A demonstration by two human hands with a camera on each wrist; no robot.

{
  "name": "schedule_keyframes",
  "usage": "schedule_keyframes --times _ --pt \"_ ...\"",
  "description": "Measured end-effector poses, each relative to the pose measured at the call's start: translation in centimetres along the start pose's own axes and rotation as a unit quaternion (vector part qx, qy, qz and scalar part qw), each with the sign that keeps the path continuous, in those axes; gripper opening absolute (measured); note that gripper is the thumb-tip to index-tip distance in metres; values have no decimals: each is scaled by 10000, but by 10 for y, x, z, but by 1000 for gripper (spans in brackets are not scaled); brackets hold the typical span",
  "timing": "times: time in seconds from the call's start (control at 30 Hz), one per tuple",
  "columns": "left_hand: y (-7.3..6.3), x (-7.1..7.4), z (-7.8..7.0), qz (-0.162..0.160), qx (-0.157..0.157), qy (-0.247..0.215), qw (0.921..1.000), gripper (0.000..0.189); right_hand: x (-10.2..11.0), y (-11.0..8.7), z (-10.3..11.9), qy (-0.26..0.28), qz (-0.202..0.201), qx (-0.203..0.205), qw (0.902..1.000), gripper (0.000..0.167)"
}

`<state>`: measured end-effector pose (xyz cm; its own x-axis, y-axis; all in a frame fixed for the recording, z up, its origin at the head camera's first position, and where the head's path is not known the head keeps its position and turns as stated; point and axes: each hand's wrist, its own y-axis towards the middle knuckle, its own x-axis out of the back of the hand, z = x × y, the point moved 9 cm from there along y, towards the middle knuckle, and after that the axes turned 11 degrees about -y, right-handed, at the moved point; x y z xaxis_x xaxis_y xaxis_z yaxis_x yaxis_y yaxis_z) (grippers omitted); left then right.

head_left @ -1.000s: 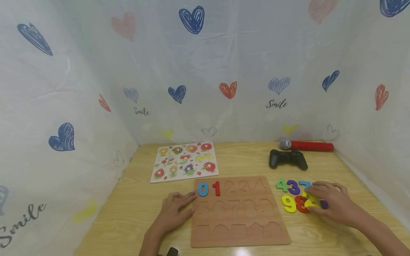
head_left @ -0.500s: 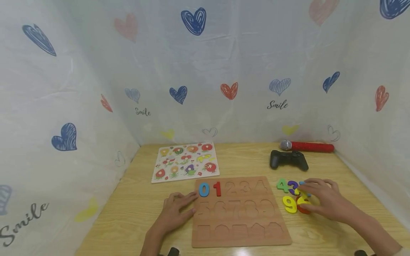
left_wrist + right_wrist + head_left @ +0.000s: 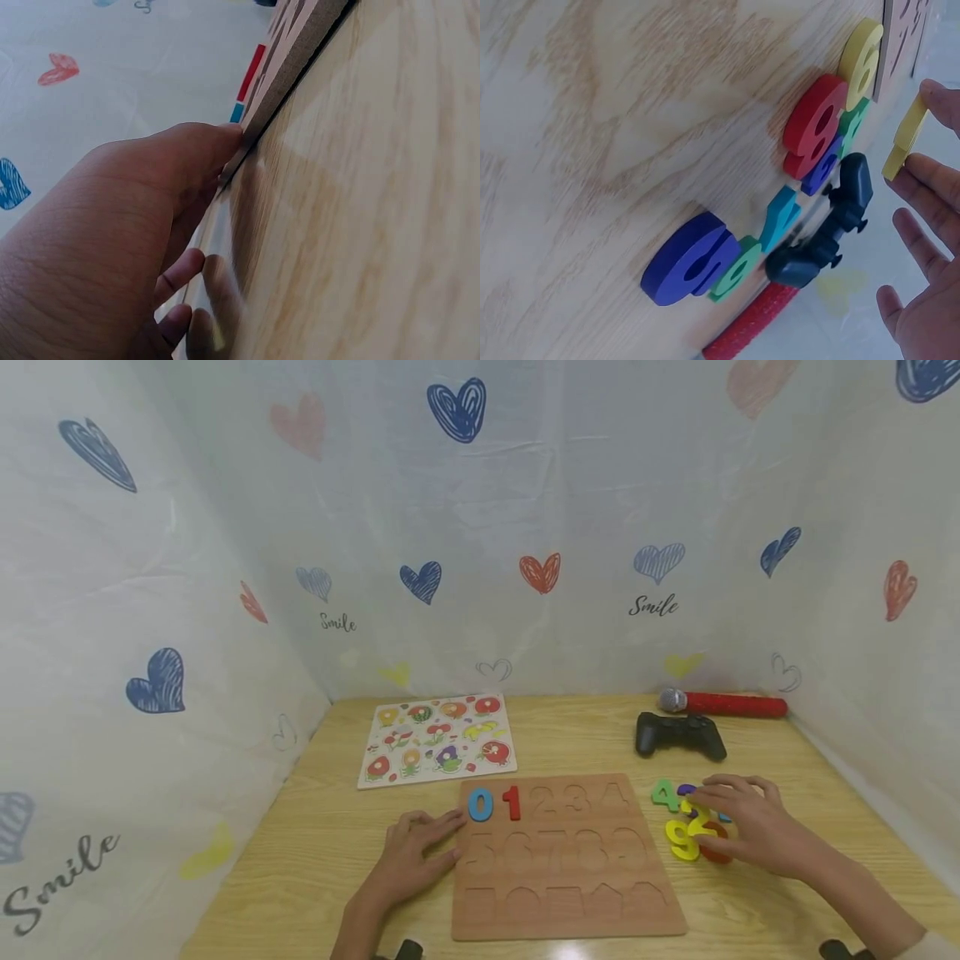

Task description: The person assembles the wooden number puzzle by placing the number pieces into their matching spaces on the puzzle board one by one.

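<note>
My right hand (image 3: 757, 827) pinches a yellow number 2 (image 3: 699, 820) between thumb and fingertips, held above the loose numbers. The right wrist view shows this yellow piece (image 3: 907, 136) edge-on, off the table. Under and beside it lie a green 4 (image 3: 663, 795), a yellow 9 (image 3: 672, 841) and a red 8 (image 3: 802, 124), partly covered in the head view. My left hand (image 3: 408, 856) rests at the left edge of a wooden number board (image 3: 570, 878), fingertips touching it. A blue 0 (image 3: 472, 805) and a red 1 (image 3: 513, 804) sit in the board's top row.
A fruit puzzle board (image 3: 396, 760) lies at the back left. Behind the numbers are a black game controller (image 3: 678, 735) and a red microphone (image 3: 731, 703). In the right wrist view, a purple number (image 3: 671, 266) and a blue 7 (image 3: 778, 217) lie nearby.
My right hand has lifted the yellow 2 from the pile and carried it left, over the other numbers. The left hand stays at the board's edge.
</note>
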<state>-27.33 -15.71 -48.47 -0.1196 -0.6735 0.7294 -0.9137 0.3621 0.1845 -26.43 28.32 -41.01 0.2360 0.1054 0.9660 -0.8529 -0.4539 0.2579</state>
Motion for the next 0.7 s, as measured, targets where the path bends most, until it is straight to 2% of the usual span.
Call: schedule_keyframes --times 0.3,0.53,0.7 --pt "1 0 1 18 -38 -14 10000 48 5 6 9 -75 -422 330 9985 53" --pt "0 -1 2 12 -38 -20 10000 48 4 14 17 8 -274 376 9989 51" --pt "0 -1 2 32 -35 11 10000 48 4 19 23 -9 -386 472 9981 49"
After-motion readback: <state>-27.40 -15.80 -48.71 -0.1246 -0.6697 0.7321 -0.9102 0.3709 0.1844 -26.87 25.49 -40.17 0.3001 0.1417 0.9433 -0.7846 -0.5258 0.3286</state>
